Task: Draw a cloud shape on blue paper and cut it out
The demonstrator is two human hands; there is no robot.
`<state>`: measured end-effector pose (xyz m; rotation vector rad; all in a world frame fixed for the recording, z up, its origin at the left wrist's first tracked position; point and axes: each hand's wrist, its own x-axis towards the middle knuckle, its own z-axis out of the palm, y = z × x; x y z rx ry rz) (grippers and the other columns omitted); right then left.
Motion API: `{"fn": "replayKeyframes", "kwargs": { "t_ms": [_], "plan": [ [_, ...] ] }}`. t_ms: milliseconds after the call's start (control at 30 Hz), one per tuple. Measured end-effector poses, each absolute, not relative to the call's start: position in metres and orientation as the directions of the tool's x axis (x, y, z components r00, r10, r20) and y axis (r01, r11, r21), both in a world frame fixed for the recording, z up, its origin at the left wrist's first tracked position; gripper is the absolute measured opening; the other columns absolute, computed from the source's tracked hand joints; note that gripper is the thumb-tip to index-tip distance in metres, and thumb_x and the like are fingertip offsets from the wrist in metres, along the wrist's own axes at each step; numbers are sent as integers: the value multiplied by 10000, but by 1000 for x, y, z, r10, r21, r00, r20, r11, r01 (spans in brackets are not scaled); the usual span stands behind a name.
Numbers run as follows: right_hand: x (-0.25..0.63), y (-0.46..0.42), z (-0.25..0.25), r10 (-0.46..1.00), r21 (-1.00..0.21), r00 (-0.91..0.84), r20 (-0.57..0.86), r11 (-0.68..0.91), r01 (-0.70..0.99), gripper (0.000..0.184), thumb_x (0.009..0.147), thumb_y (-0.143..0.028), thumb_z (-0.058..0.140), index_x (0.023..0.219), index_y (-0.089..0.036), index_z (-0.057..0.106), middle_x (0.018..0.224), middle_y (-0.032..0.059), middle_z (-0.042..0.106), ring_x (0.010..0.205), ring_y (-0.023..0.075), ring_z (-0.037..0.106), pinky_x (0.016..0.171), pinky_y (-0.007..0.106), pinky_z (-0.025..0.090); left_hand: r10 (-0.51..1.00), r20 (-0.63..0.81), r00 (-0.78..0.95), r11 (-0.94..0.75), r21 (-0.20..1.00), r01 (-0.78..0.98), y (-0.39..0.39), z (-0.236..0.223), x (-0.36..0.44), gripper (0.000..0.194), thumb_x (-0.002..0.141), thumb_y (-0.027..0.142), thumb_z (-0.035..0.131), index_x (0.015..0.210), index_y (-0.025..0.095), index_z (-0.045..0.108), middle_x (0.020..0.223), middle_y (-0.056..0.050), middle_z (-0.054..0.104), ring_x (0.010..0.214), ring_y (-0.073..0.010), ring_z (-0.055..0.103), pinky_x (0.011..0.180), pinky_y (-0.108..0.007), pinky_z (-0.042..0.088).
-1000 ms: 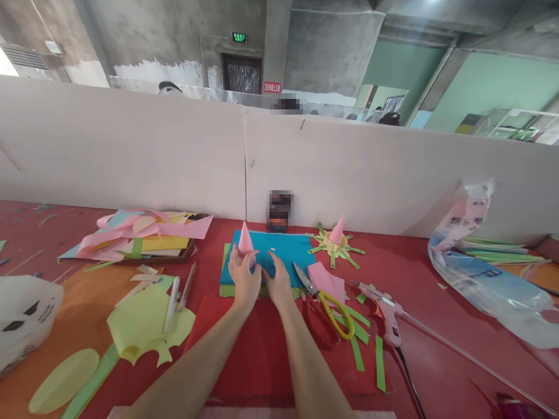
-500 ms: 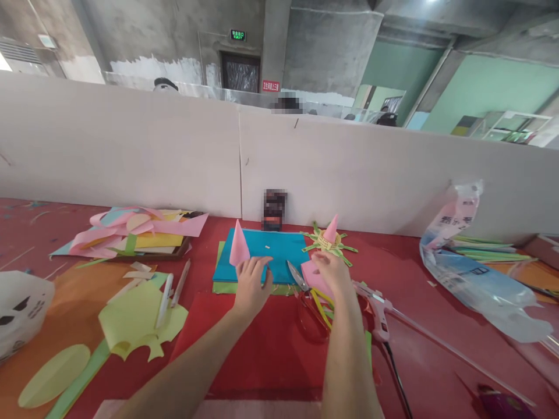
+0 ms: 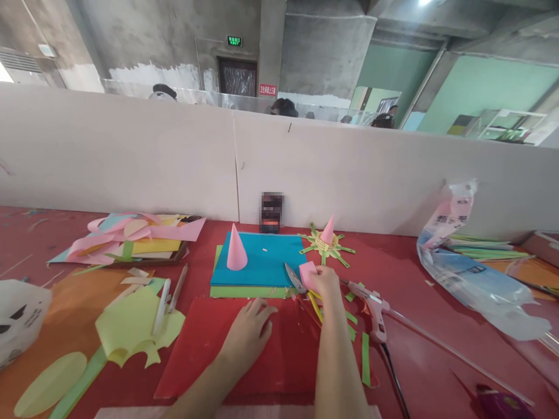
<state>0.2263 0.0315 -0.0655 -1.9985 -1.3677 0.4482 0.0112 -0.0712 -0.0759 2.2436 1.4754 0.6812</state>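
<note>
Right hand (image 3: 326, 280) grips pink paper (image 3: 307, 276) beside the scissors (image 3: 294, 278). Left hand (image 3: 248, 330), fingers loosely parted, shows nothing held above red board (image 3: 201, 343). Cone (image 3: 236, 251) upright on blue sheet (image 3: 273, 259). Risk: torn paper, should its edge catch the blades.

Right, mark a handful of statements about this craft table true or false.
A pink cone stands on the blue sheets. True.
The left hand holds the scissors. False: that hand is over the red sheet, with nothing visible in it.
The right hand grips pink paper. True.
The glue gun lies left of the scissors. False: it lies to their right.
The white pen is beside the blue sheets' right edge. False: it lies to their left.
</note>
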Motion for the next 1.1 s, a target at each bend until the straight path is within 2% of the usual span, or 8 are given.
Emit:
{"fn": "replayKeyframes", "kwargs": {
  "t_ms": [167,400,467,533,633,800,933,1100],
  "plan": [
    [229,27,-48,923,-711,352,157,-142,689,147,657,-296,582,558,-199,630,611,56,642,612,208,579,548,268,377,951,149,270,-284,765,578,-61,-78,5,275,805,153,376,903,238,618,929,-39,585,833,-160,581,768,-263,451],
    [211,14,4,889,-808,380,254,-21,589,269,719,-428,553,720,-177,649,554,26,598,536,172,540,580,273,417,953,153,260,-269,824,500,-61,-77,4,270,800,153,377,851,234,629,932,-45,620,881,-179,584,807,-278,429],
    [199,10,17,898,-931,359,255,128,342,322,734,-467,553,776,-159,635,464,-11,513,444,143,470,491,259,387,962,129,241,-231,854,466,-61,-76,4,251,824,209,389,881,234,632,934,-49,635,881,-189,585,808,-285,428],
    [187,6,25,937,-970,262,230,199,138,335,746,-496,545,738,-167,610,436,-39,447,401,113,397,428,240,334,975,97,199,-174,894,414,-59,-77,3,256,846,287,396,931,224,629,899,-51,649,828,-191,590,774,-285,434],
    [172,4,27,981,-987,108,162,161,17,320,720,-482,590,770,-167,614,457,-51,427,404,96,377,407,224,307,990,60,127,-96,950,298,-55,-80,1,329,865,372,374,975,188,624,791,-45,649,678,-175,573,688,-272,437],
    [161,5,20,994,-992,-110,-11,3,126,319,717,-462,597,835,-166,620,465,-64,440,402,90,403,414,206,309,994,68,86,-77,992,105,-51,-82,0,421,870,460,358,775,152,629,697,-40,618,594,-152,531,625,-254,420],
    [156,6,16,983,-987,-181,-29,1,161,265,753,-433,563,738,-170,589,487,-58,480,415,83,429,431,196,334,994,48,97,-53,997,52,-53,-77,0,472,869,507,343,669,157,588,617,-22,582,608,-154,513,654,-257,408],
    [140,5,14,964,-992,-251,-85,-58,114,262,763,-435,557,758,-173,571,507,-26,586,433,107,542,427,188,372,993,-18,115,12,998,56,-60,-70,1,520,835,589,335,616,167,544,627,-27,581,643,-166,516,685,-270,417]
  ]
}}
